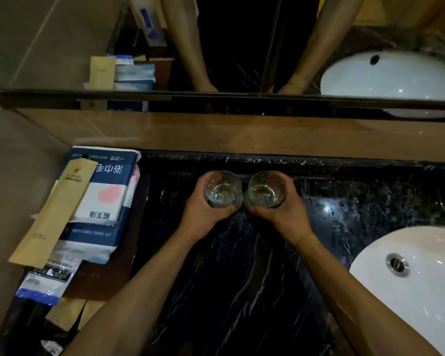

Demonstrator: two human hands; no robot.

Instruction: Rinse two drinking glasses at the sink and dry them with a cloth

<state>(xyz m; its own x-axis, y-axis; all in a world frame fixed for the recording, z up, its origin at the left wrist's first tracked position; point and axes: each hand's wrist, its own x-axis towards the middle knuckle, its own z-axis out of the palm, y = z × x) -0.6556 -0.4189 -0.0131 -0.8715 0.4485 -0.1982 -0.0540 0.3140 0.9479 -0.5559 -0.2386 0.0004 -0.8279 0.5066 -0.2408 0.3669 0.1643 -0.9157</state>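
Note:
Two clear drinking glasses stand upright side by side near the back of a black marble counter [229, 265]. My left hand [203, 214] wraps around the left glass [224, 188]. My right hand [283, 214] wraps around the right glass [266, 188]. The two glasses almost touch each other. A white oval sink [421, 291] with a metal drain [397, 264] lies at the lower right, apart from both hands. No cloth is seen loose; a packaged bath towel set [100, 181] lies at the left.
A tan paper sleeve [54, 217] and several small packets [44, 283] are stacked on and around the towel pack at the counter's left. A mirror [216, 47] runs along the back wall above a tan ledge [242, 134]. Water drops glisten on the counter by the sink.

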